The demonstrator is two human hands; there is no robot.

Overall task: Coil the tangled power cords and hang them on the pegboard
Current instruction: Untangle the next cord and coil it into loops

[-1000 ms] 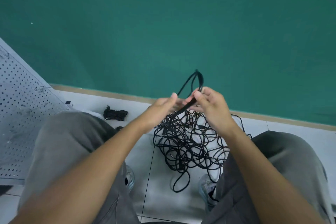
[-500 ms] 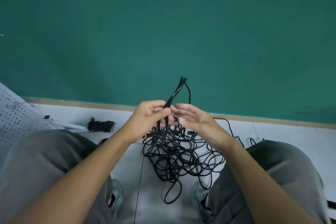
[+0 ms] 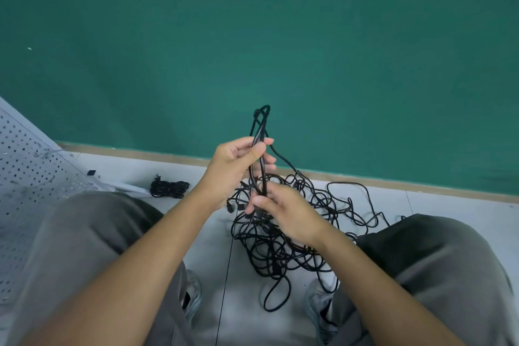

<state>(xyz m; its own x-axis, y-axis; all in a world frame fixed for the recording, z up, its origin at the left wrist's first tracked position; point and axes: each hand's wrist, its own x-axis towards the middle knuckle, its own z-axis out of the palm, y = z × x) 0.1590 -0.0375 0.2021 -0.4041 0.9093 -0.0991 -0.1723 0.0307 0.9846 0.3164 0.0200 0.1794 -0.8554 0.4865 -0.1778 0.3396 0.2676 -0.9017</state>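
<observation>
Black folded power cord [image 3: 261, 132] gripped upright by both hands.
Left hand [image 3: 234, 159] clasps its upper part; right hand [image 3: 283, 209] pinches it lower, above tangled black cords [image 3: 280, 244].

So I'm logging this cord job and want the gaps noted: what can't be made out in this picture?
- How many cords make up the tangle: head view, strands overlap and the right hand covers part.
- Pegboard hooks: cut off by the left edge.
- Whether the small bundle is tied: too small.
- Lower end of the folded cord gripped by the left hand: hidden behind the right hand.
</observation>
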